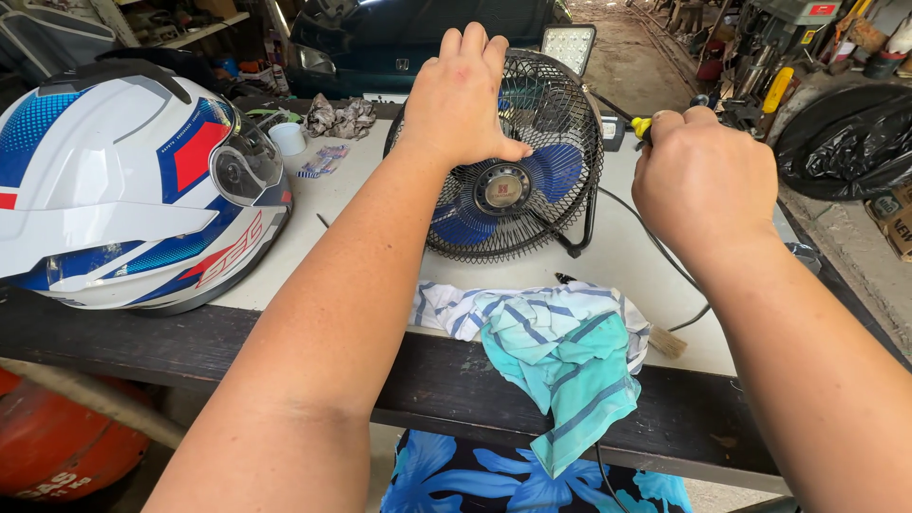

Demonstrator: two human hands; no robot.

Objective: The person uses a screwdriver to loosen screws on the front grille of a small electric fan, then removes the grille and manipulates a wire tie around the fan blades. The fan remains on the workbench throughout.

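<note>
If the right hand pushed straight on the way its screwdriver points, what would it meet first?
Probably the fan's wire guard: the right hand holds a yellow-handled screwdriver whose shaft aims left toward the upper right rim. The left hand rests on the guard; depth is unclear.

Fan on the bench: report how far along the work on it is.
Done: nothing shows as finished; the fan's wire grille is on and the blue blades sit behind it. In hand: the left hand steadies the top of the grille, and the right hand grips a yellow-handled screwdriver at its right edge. Left: the striped rag lies unused in front.
</note>
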